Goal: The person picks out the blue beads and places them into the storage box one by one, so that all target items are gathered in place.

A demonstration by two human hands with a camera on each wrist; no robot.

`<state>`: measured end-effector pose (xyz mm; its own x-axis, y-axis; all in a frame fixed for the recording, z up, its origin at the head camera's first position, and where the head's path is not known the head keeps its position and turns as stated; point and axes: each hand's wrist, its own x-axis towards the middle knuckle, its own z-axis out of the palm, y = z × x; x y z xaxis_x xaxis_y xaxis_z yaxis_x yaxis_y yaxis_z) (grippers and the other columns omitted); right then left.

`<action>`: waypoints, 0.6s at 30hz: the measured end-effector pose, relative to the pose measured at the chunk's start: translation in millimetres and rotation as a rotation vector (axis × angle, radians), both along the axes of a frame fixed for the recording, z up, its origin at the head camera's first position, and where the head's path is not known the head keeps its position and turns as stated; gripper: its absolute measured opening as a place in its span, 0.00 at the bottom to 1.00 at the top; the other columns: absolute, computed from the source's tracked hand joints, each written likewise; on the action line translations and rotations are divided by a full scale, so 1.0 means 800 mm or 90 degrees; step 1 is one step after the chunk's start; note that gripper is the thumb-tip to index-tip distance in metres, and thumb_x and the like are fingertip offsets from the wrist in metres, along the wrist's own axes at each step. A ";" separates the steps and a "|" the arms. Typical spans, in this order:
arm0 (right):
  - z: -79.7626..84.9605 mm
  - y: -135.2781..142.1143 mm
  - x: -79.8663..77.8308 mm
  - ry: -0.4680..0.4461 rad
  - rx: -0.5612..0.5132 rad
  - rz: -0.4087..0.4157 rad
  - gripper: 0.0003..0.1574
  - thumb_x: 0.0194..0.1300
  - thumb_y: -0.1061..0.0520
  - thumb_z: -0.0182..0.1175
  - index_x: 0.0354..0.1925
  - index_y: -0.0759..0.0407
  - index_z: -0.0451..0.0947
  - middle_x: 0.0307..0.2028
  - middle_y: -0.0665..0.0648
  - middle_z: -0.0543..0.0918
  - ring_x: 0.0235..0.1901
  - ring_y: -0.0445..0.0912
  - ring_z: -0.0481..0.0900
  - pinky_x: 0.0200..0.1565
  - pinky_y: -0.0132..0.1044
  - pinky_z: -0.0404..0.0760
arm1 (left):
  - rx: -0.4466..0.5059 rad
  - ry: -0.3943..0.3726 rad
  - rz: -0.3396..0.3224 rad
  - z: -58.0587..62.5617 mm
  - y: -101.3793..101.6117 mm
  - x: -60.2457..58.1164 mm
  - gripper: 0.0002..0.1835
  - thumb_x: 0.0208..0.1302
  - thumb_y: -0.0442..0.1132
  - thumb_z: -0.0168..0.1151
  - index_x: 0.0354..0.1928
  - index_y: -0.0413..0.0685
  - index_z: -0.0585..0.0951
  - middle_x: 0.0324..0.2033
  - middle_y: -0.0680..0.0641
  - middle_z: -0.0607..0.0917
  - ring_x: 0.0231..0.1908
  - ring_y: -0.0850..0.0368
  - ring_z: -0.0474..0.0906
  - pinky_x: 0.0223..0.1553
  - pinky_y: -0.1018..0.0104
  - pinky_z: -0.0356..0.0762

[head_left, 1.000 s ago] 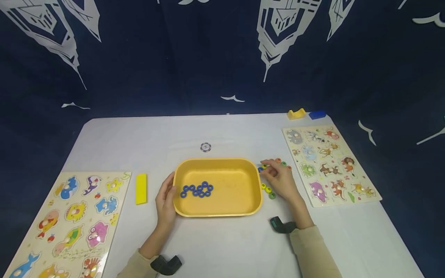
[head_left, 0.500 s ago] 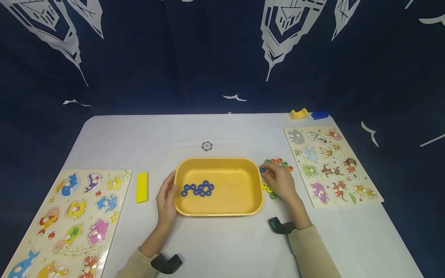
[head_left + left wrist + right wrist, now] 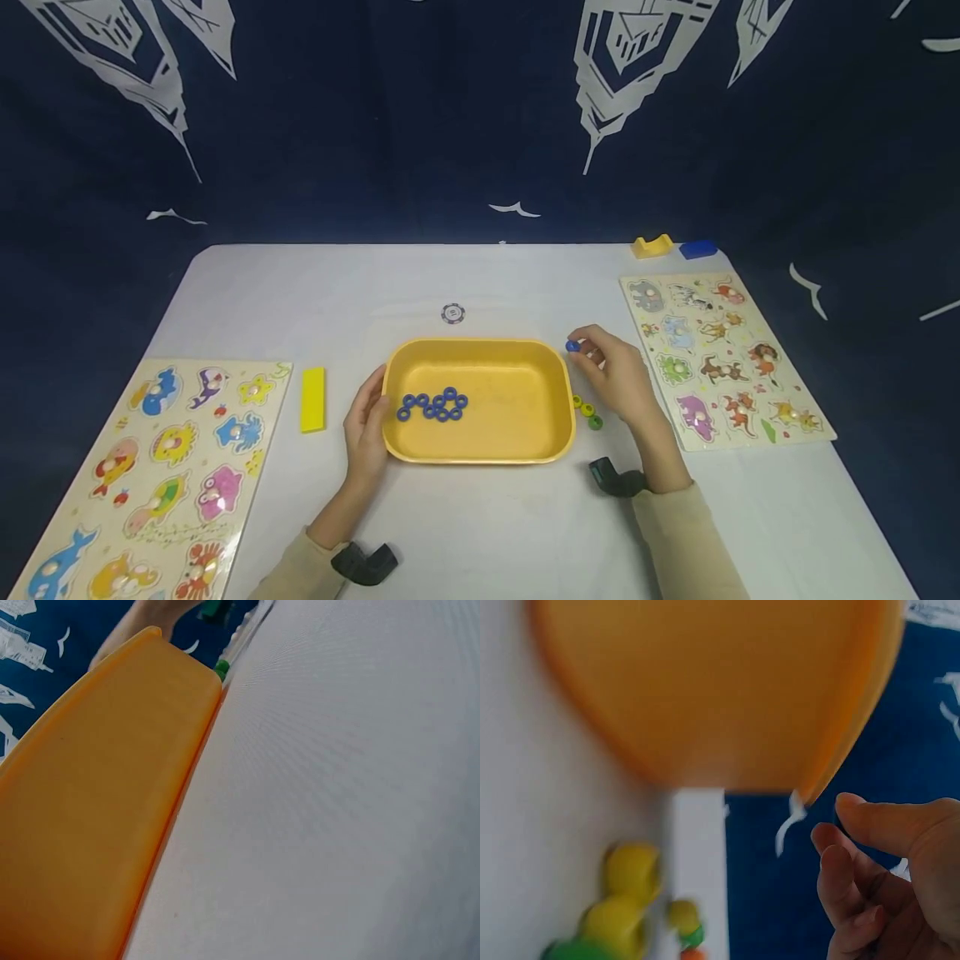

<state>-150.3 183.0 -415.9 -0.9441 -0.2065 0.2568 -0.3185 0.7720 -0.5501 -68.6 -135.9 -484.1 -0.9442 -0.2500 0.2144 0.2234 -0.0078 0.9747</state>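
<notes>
A yellow tray stands mid-table, with several blue ring beads lying in its left half. My left hand holds the tray's left edge, thumb by the rim. Off the tray's far right corner, my right hand pinches one blue bead between thumb and fingertips, raised above the table. Yellow beads and a green bead lie along the tray's right side. In the right wrist view, an orange bead shows farther off; the right hand hides it in the head view.
Animal puzzle boards lie on both sides, a left board and a right board. A yellow block sits left of the tray, a poker chip behind it. A yellow curved block and a blue block lie at the far right corner.
My right hand has picked up a blue bead from beside the tray and lifted it up and away from the tray's right edge. The left hand stays on the tray.
</notes>
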 end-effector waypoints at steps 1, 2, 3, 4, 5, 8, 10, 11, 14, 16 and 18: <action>0.008 -0.007 0.000 -0.001 0.000 0.014 0.13 0.57 0.53 0.59 0.43 0.50 0.74 0.28 0.50 0.78 0.23 0.42 0.71 0.22 0.31 0.72 | 0.003 0.001 0.000 0.000 0.000 0.000 0.21 0.66 0.30 0.40 0.61 0.45 0.65 0.55 0.39 0.70 0.50 0.42 0.68 0.49 0.68 0.74; 0.014 -0.015 0.001 -0.002 0.001 0.028 0.12 0.57 0.54 0.60 0.42 0.50 0.75 0.27 0.49 0.78 0.23 0.42 0.71 0.22 0.30 0.72 | 0.005 0.002 -0.001 0.001 0.000 -0.001 0.21 0.66 0.30 0.40 0.61 0.45 0.65 0.55 0.39 0.70 0.50 0.42 0.68 0.49 0.68 0.74; 0.020 -0.024 0.000 -0.004 0.002 0.047 0.12 0.57 0.55 0.60 0.42 0.50 0.75 0.27 0.49 0.78 0.23 0.41 0.71 0.22 0.31 0.72 | 0.007 0.002 -0.003 0.002 0.000 -0.001 0.21 0.66 0.30 0.40 0.61 0.44 0.65 0.55 0.38 0.70 0.50 0.41 0.68 0.49 0.68 0.74; 0.024 -0.033 0.001 -0.007 0.005 0.065 0.11 0.57 0.56 0.60 0.41 0.50 0.75 0.27 0.49 0.78 0.23 0.41 0.71 0.22 0.30 0.72 | 0.009 0.002 -0.003 0.002 0.000 -0.001 0.21 0.66 0.30 0.40 0.61 0.44 0.65 0.56 0.38 0.69 0.50 0.41 0.68 0.49 0.68 0.74; 0.027 -0.044 0.001 -0.011 0.009 0.083 0.11 0.56 0.56 0.60 0.41 0.50 0.75 0.26 0.48 0.78 0.22 0.41 0.71 0.23 0.31 0.72 | 0.012 0.001 -0.004 0.003 0.000 -0.001 0.21 0.66 0.29 0.40 0.61 0.44 0.65 0.56 0.38 0.69 0.50 0.41 0.68 0.49 0.68 0.74; 0.029 -0.076 0.001 -0.022 0.043 0.135 0.10 0.55 0.56 0.61 0.39 0.49 0.75 0.25 0.46 0.78 0.22 0.38 0.71 0.25 0.29 0.71 | 0.014 -0.002 -0.004 0.003 -0.001 -0.002 0.22 0.65 0.29 0.40 0.61 0.43 0.65 0.56 0.39 0.69 0.51 0.42 0.68 0.49 0.69 0.74; 0.027 -0.098 0.003 -0.037 0.068 0.162 0.11 0.55 0.56 0.61 0.39 0.49 0.76 0.25 0.44 0.77 0.22 0.37 0.71 0.25 0.28 0.71 | 0.010 -0.004 -0.004 0.003 -0.001 -0.002 0.22 0.65 0.29 0.41 0.61 0.44 0.65 0.56 0.39 0.70 0.51 0.44 0.68 0.50 0.70 0.73; 0.025 -0.109 0.005 -0.047 0.078 0.176 0.11 0.55 0.56 0.61 0.39 0.49 0.76 0.24 0.44 0.77 0.23 0.36 0.71 0.26 0.28 0.71 | 0.008 -0.005 -0.004 0.002 -0.001 -0.002 0.22 0.65 0.29 0.41 0.61 0.44 0.65 0.56 0.40 0.70 0.51 0.44 0.68 0.50 0.70 0.73; 0.019 -0.136 0.010 -0.081 0.097 0.209 0.11 0.55 0.55 0.61 0.40 0.49 0.76 0.23 0.42 0.76 0.22 0.36 0.71 0.25 0.27 0.71 | 0.002 -0.010 -0.002 0.001 -0.001 -0.002 0.22 0.65 0.29 0.41 0.61 0.47 0.66 0.55 0.42 0.71 0.51 0.47 0.68 0.51 0.70 0.73; 0.013 -0.149 0.014 -0.101 0.102 0.230 0.11 0.55 0.55 0.61 0.40 0.49 0.77 0.23 0.41 0.75 0.22 0.36 0.71 0.24 0.27 0.71 | -0.001 -0.013 -0.002 0.001 -0.001 -0.001 0.22 0.65 0.30 0.41 0.61 0.48 0.66 0.55 0.43 0.71 0.51 0.48 0.68 0.51 0.70 0.73; 0.008 -0.158 0.017 -0.105 0.108 0.242 0.11 0.55 0.54 0.61 0.39 0.48 0.76 0.22 0.41 0.74 0.21 0.35 0.71 0.23 0.27 0.70 | -0.002 -0.016 -0.004 0.001 0.000 -0.001 0.22 0.66 0.31 0.41 0.61 0.49 0.66 0.55 0.44 0.71 0.51 0.49 0.69 0.50 0.69 0.73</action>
<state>-137.0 56.8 -409.6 -0.8181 -0.5735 0.0420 -0.5164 0.7005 -0.4925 -69.0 -136.1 -483.2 -0.9507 -0.2439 0.1912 0.1987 -0.0060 0.9800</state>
